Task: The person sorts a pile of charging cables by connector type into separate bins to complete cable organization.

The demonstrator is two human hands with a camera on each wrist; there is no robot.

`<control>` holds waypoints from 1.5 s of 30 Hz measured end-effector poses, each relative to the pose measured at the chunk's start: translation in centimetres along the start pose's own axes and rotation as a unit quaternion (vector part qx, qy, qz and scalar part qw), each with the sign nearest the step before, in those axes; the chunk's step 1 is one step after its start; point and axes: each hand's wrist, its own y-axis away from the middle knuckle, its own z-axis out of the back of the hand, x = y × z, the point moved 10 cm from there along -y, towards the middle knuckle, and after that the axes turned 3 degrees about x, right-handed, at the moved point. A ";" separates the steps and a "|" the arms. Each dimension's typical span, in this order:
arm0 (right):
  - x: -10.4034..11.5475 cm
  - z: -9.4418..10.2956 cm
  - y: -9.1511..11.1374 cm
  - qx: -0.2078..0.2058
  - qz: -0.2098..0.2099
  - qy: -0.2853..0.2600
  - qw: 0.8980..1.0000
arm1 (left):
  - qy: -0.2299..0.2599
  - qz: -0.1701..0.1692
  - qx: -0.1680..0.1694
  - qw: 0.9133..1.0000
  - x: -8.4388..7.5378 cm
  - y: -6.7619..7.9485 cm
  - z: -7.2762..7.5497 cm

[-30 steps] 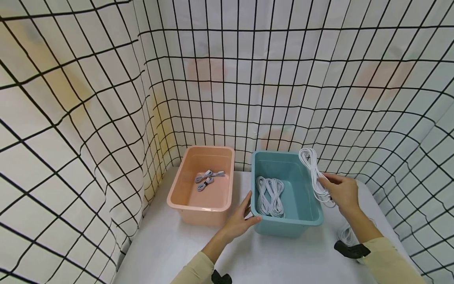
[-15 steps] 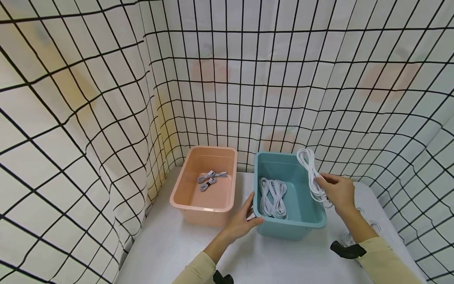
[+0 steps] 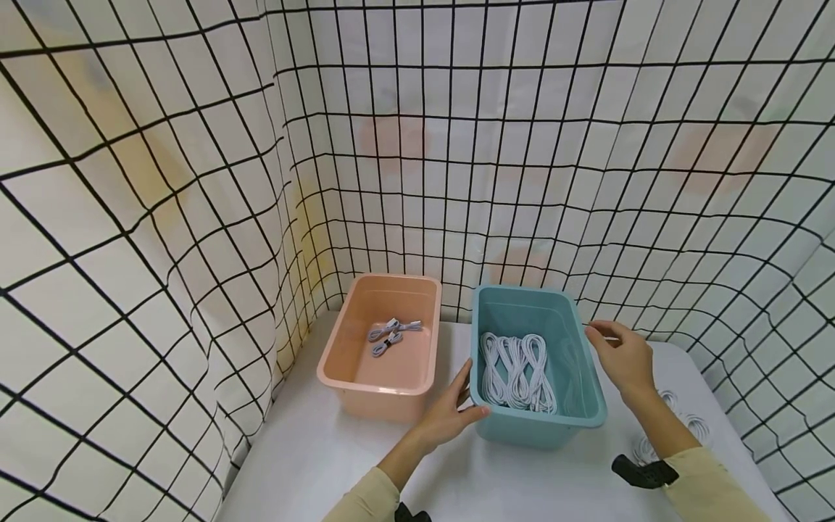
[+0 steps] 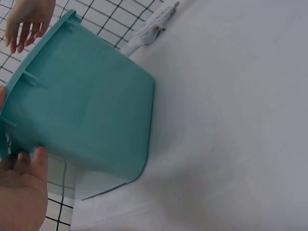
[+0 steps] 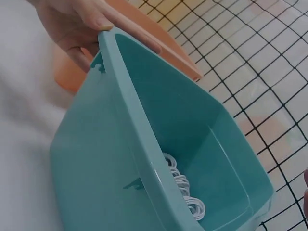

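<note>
My left hand (image 3: 443, 417) holds the near left corner of a teal plastic bin (image 3: 538, 433), with thumb on the near rim and fingers along the left side. Side by side in that bin lie several looped bundles of white cord (image 3: 518, 371); the right wrist view shows the looped ends of the white cord (image 5: 195, 208) past the rim. My right hand (image 3: 628, 362) hovers at the bin's right rim with fingers loosely bent and nothing between them. In the left wrist view the right hand (image 4: 30, 21) hangs beyond the rim, fingers pointing down.
A peach plastic bin (image 3: 381, 388) stands left of the teal one, holding small tied grey cord bundles (image 3: 389, 335). More white cord coils (image 3: 694, 428) lie on the white table by the right forearm. Black grid netting (image 3: 450, 196) closes off the back and sides.
The white cord bundle that my right hand held over the right rim now lies in the teal bin beside the others. My right hand has let go; the left stays at the corner.
</note>
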 end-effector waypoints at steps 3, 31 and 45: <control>0.0 0.1 0.1 0.005 0.006 -0.003 1.000 | 0.001 0.003 -0.002 1.000 0.2 0.0 0.0; -2.1 1.8 0.9 -0.005 0.003 0.037 0.999 | 0.004 0.012 0.000 1.000 0.4 -0.1 0.0; -4.2 3.4 1.7 -0.026 -0.001 0.067 0.997 | 0.002 0.023 -0.004 1.000 0.5 0.0 0.1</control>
